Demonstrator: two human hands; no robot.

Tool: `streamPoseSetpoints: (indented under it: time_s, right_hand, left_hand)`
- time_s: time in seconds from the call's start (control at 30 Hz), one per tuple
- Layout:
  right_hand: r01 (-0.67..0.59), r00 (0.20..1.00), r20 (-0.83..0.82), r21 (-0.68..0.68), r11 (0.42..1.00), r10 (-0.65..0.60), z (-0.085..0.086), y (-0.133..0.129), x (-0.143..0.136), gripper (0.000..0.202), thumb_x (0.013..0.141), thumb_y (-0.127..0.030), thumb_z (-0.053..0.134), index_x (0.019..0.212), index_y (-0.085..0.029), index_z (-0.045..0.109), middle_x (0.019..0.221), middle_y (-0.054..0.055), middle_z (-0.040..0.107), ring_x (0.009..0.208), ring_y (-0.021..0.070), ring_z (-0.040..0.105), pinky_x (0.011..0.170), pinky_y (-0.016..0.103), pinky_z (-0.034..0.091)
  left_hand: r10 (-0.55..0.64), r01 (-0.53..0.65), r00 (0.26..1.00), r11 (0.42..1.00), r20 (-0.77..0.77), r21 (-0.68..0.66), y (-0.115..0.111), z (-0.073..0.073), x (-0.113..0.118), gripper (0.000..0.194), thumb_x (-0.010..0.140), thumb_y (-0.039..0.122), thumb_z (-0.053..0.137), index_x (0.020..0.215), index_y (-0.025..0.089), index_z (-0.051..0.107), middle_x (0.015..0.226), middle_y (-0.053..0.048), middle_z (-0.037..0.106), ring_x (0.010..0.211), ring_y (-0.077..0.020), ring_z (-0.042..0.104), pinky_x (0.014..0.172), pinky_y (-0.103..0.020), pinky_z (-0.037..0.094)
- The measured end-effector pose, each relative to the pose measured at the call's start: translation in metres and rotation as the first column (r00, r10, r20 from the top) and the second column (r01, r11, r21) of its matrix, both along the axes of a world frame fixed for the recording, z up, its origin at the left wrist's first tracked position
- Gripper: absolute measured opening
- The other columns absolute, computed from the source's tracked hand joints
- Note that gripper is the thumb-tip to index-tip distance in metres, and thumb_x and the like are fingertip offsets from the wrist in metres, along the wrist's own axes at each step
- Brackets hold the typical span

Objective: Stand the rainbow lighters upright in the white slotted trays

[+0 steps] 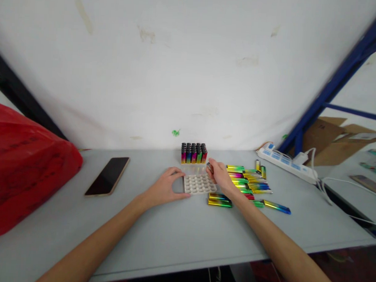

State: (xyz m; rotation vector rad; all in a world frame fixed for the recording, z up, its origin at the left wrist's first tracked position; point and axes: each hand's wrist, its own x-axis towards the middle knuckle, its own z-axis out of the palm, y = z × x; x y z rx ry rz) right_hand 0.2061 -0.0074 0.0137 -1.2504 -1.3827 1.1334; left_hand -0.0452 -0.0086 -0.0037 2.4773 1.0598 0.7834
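In the head view, a person's bare arms reached in from the near side over a pale grey, flat tabletop [172, 239] set against a white wall [190, 75]. The left hand [169, 186] was opened in a wide C at the left side of a white, rectangular tray with rows of rounded hollows [200, 184], its fingers by the far left corner and its thumb by the near left one. The right hand [218, 173] was closed, thumb and fingers pinched above the tray's far right part, on a small lighter with a silvery and dark end [209, 167]; the rest of that lighter was hidden by the fingers.

The tray lay flat on the tabletop, between the hands. Just behind it stood a tight block of upright, shiny multicoloured lighters with black tops [194, 153]. To the right, partly behind the right wrist, was a loose spread of metallic lighters in gold, green, blue and pink [256, 185], mostly lying on their sides. Two gold-and-green lighters [219, 203] lay near the tray's near right corner.

Well to the left rested a black-screened phone with a gold edge [108, 176], and beyond it a bulging red plastic bag [29, 168]. At the far right lay a long white power strip with blue sockets [287, 165], near a blue metal post [328, 90] and an open brown cardboard box [323, 139].
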Motion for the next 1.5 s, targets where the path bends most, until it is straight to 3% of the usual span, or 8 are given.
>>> streamPoseSetpoints:
  time_s: [0.2,0.37,0.47,0.57,0.8,0.97,1.17,1.5]
  right_hand:
    - [0.012,0.998,-0.059,-0.072,0.997,-0.016,0.002,-0.001,-0.001,0.051,0.092,-0.057,0.043,0.052,-0.025,0.037,0.043,-0.006,0.028,0.04,0.0092,0.02,0.041,0.026,0.016]
    - [-0.041,0.995,-0.094,-0.057,0.998,0.035,0.001,0.0,-0.001,0.062,0.093,-0.076,0.042,0.064,-0.022,0.053,0.049,-0.008,0.027,0.043,0.0098,0.021,0.043,0.026,0.018]
    - [-0.065,0.997,-0.036,0.065,0.996,0.068,0.001,-0.001,0.0,0.066,0.095,-0.081,0.037,0.082,-0.021,0.061,0.06,-0.006,0.042,0.049,0.0117,0.037,0.048,0.026,0.031]
    - [-0.106,0.988,0.138,0.237,0.966,0.075,0.003,-0.006,0.0,0.054,0.101,-0.071,0.042,0.086,-0.022,0.059,0.071,-0.002,0.055,0.064,0.0147,0.054,0.063,0.028,0.045]
    - [-0.187,0.958,0.273,0.357,0.915,0.089,0.011,-0.017,-0.008,0.026,0.101,-0.05,0.06,0.1,-0.024,0.061,0.099,0.005,0.079,0.095,0.0223,0.075,0.086,0.033,0.054]
    - [-0.185,0.945,0.321,0.353,0.917,0.067,0.004,-0.014,-0.02,0.021,0.102,-0.045,0.059,0.109,-0.025,0.061,0.102,0.006,0.082,0.097,0.0236,0.078,0.084,0.034,0.056]
    - [-0.271,0.893,0.442,0.384,0.883,0.082,-0.005,-0.003,-0.025,0.019,0.105,-0.042,0.056,0.104,-0.024,0.06,0.096,0.007,0.081,0.087,0.0224,0.077,0.077,0.031,0.053]
    - [-0.313,0.868,0.491,0.429,0.848,0.073,-0.006,0.004,-0.017,0.02,0.109,-0.04,0.052,0.114,-0.022,0.06,0.101,0.008,0.08,0.094,0.0223,0.076,0.084,0.032,0.054]
  left_hand:
    - [0.0,0.0,1.0,1.0,0.003,0.005,0.0,-0.002,0.0,0.065,0.074,0.058,0.089,0.123,0.02,0.071,0.128,-0.013,0.065,0.122,-0.0333,0.064,0.113,-0.051,0.052]
    - [-0.002,0.002,1.0,1.0,0.001,0.009,0.0,-0.002,0.0,0.065,0.073,0.059,0.088,0.122,0.021,0.071,0.127,-0.013,0.065,0.121,-0.0333,0.065,0.112,-0.051,0.053]
    - [-0.005,0.005,1.0,1.0,0.007,0.015,0.0,-0.001,0.0,0.063,0.073,0.059,0.088,0.121,0.022,0.071,0.126,-0.012,0.066,0.12,-0.0328,0.065,0.111,-0.05,0.054]
    - [-0.006,0.006,1.0,1.0,0.011,0.016,0.0,0.0,0.001,0.063,0.073,0.06,0.088,0.121,0.022,0.071,0.125,-0.011,0.066,0.119,-0.0326,0.066,0.111,-0.05,0.054]
    - [-0.005,0.005,1.0,1.0,0.007,-0.004,-0.001,0.0,0.001,0.063,0.073,0.057,0.089,0.123,0.022,0.072,0.127,-0.012,0.066,0.12,-0.0331,0.065,0.112,-0.05,0.053]
    - [0.005,-0.004,1.0,1.0,0.027,-0.022,0.002,-0.002,0.001,0.069,0.069,0.06,0.091,0.125,0.024,0.073,0.127,-0.011,0.067,0.12,-0.0337,0.065,0.111,-0.051,0.053]
    - [0.025,-0.024,1.0,0.999,0.006,-0.035,0.004,-0.004,0.001,0.073,0.067,0.062,0.092,0.124,0.021,0.073,0.127,-0.013,0.067,0.12,-0.0346,0.065,0.112,-0.052,0.052]
    - [0.0,0.0,1.0,0.999,0.014,-0.035,0.004,-0.002,0.001,0.069,0.069,0.06,0.091,0.124,0.023,0.073,0.127,-0.011,0.067,0.119,-0.0336,0.065,0.111,-0.052,0.052]
